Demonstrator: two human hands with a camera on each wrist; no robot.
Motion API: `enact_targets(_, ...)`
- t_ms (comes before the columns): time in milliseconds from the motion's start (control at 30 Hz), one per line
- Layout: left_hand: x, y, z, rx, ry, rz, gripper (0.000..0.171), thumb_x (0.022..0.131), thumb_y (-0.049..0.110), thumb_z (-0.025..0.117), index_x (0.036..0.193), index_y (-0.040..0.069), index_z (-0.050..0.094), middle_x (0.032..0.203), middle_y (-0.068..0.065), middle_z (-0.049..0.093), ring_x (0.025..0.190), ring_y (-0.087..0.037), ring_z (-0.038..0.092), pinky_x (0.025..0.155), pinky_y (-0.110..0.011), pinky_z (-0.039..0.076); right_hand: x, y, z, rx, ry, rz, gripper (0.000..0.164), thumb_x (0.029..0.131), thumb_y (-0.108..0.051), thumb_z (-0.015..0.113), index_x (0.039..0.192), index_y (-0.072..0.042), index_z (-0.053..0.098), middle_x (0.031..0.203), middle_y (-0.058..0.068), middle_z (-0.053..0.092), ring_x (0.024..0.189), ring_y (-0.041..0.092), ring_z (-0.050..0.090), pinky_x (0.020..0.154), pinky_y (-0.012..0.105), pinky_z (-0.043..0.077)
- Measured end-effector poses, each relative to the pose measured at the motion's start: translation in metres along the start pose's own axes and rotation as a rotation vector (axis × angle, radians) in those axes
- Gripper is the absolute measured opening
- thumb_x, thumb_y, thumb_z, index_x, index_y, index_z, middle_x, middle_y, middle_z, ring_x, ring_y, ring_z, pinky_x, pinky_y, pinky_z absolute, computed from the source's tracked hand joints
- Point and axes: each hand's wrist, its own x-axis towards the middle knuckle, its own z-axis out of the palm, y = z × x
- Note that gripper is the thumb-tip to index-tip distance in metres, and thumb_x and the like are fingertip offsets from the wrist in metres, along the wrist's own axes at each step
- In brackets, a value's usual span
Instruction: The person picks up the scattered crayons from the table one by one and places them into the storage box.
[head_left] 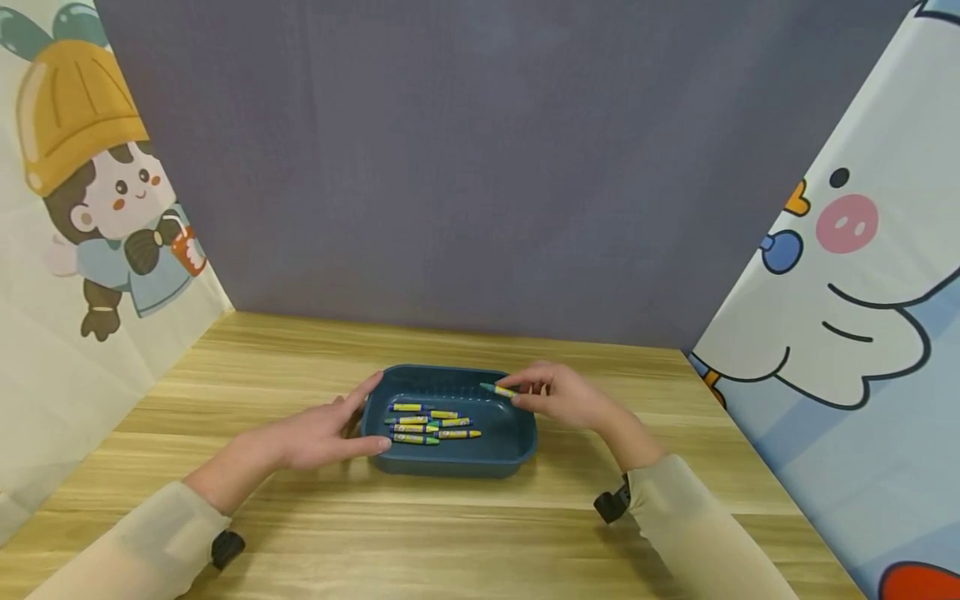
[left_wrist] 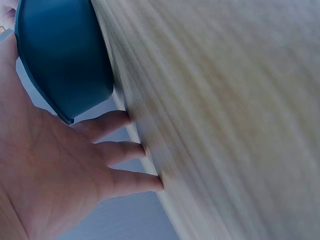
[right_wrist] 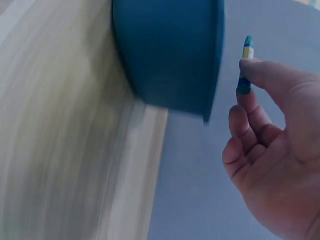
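A dark blue plastic tray (head_left: 459,468) sits on the table with several yellow-wrapped crayons (head_left: 411,420) lying in its left half. My right hand (head_left: 564,398) pinches a green crayon (head_left: 497,390) between thumb and fingertips, over the tray's right end. In the right wrist view this green crayon (right_wrist: 248,52) points upward, beside the tray's wall (right_wrist: 167,55). My left hand (head_left: 318,433) rests at the left end of the tray, thumb on the front rim and index finger by the back corner. The left wrist view shows its other fingers (left_wrist: 135,181) straight, with tips at the tabletop.
The wooden table (head_left: 420,542) runs back to a grey fabric panel (head_left: 465,167). Printed cartoon panels (head_left: 97,400) flank it on both sides. Black straps with small devices (head_left: 613,502) sit at both wrists, next to the light sleeves.
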Motion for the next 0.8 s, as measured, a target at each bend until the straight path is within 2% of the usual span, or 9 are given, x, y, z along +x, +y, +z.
enact_targets(133,0.0,-0.001,0.0,-0.004,0.001,0.005,0.11,0.104,0.068,0.062,0.178,0.024,-0.005,0.17,-0.027,0.045,0.154,-0.054,0.047,0.125,-0.071,0.037,0.013,-0.014,0.016,-0.036,-0.069,-0.024,0.031,0.109,-0.024,0.072,0.139,-0.027,0.078,0.108,-0.003,0.067,0.085,0.014,0.056,0.071,0.029,0.048)
enact_targets(300,-0.001,0.0,0.0,-0.006,-0.002,0.004,0.11,0.105,0.068,0.062,0.178,0.023,-0.005,0.17,-0.026,0.046,0.155,-0.055,0.045,0.125,-0.072,0.036,0.025,-0.022,0.034,-0.081,-0.14,-0.072,0.031,0.11,-0.024,0.07,0.139,-0.029,0.077,0.115,-0.005,0.068,0.09,0.008,0.058,0.075,0.028,0.051)
enact_targets(400,0.0,0.001,0.0,-0.008,-0.006,0.004,0.11,0.105,0.068,0.062,0.178,0.022,-0.005,0.17,-0.026,0.046,0.156,-0.055,0.042,0.126,-0.073,0.034,0.026,-0.022,0.043,-0.122,-0.166,-0.104,0.03,0.109,-0.023,0.071,0.139,-0.027,0.078,0.113,-0.006,0.069,0.092,0.006,0.059,0.079,0.031,0.054)
enact_targets(467,0.001,0.001,0.001,-0.01,-0.007,0.005,0.11,0.105,0.068,0.062,0.178,0.022,-0.005,0.17,-0.026,0.046,0.156,-0.056,0.041,0.126,-0.073,0.033,0.026,-0.02,0.049,-0.189,-0.164,-0.128,0.029,0.109,-0.024,0.072,0.137,-0.03,0.079,0.11,-0.009,0.069,0.092,0.004,0.06,0.088,0.035,0.053)
enact_targets(567,0.001,0.001,0.001,-0.006,-0.004,0.011,0.109,0.105,0.067,0.062,0.178,0.023,-0.006,0.169,-0.026,0.047,0.155,-0.055,0.044,0.125,-0.072,0.035,0.025,-0.016,0.056,-0.305,-0.142,-0.167,0.029,0.106,-0.028,0.075,0.134,-0.035,0.08,0.104,-0.014,0.07,0.091,0.002,0.06,0.094,0.04,0.047)
enact_targets(633,0.001,0.001,0.001,-0.001,0.002,0.016,0.109,0.105,0.067,0.063,0.178,0.022,-0.005,0.168,-0.026,0.049,0.153,-0.055,0.047,0.124,-0.071,0.037,0.025,-0.015,0.059,-0.368,-0.126,-0.176,0.028,0.105,-0.031,0.076,0.131,-0.04,0.08,0.101,-0.018,0.069,0.091,0.0,0.059,0.094,0.039,0.04)
enact_targets(700,0.001,0.0,0.0,0.004,0.005,0.019,0.109,0.105,0.066,0.063,0.178,0.021,-0.004,0.167,-0.027,0.05,0.151,-0.054,0.05,0.123,-0.071,0.04,0.025,-0.016,0.06,-0.398,-0.125,-0.184,0.028,0.105,-0.031,0.077,0.13,-0.041,0.081,0.099,-0.018,0.068,0.089,0.0,0.058,0.09,0.037,0.036)
enact_targets(800,0.0,0.0,0.0,0.002,0.005,0.011,0.109,0.105,0.067,0.063,0.178,0.02,-0.004,0.168,-0.027,0.048,0.153,-0.055,0.047,0.124,-0.071,0.038,0.025,-0.02,0.06,-0.422,-0.14,-0.181,0.026,0.104,-0.031,0.078,0.128,-0.041,0.082,0.096,-0.017,0.066,0.083,0.0,0.053,0.085,0.036,0.031)
